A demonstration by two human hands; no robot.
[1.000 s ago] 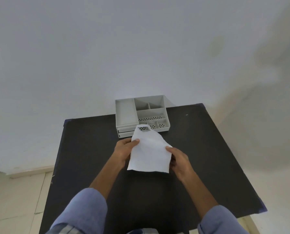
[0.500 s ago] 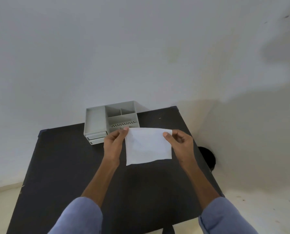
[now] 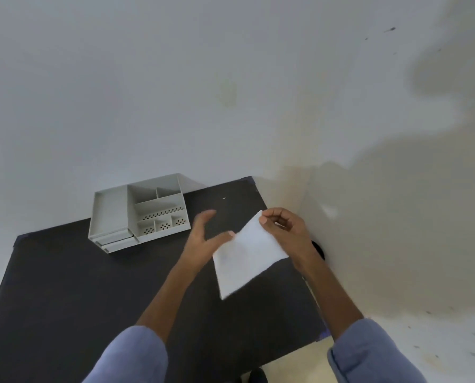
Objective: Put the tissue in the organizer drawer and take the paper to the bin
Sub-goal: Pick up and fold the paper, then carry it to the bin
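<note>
A white sheet of paper (image 3: 247, 255) hangs tilted above the right part of the black table (image 3: 78, 286). My right hand (image 3: 286, 230) pinches its top corner. My left hand (image 3: 206, 239) is spread with fingers apart, its thumb touching the sheet's left edge. The grey organizer (image 3: 136, 211) stands at the table's far left by the wall, with open top compartments and two small drawers (image 3: 114, 240) at its front left, slightly pulled out. I see no tissue.
A white wall rises behind the table. A dark round object (image 3: 319, 250) shows on the floor just past the table's right edge, partly hidden by my right wrist. Pale floor lies to the right and front.
My left hand has let go of the sheet's top corner and spread apart. The sheet has swung down and now hangs from my right hand. The view has shifted right.
</note>
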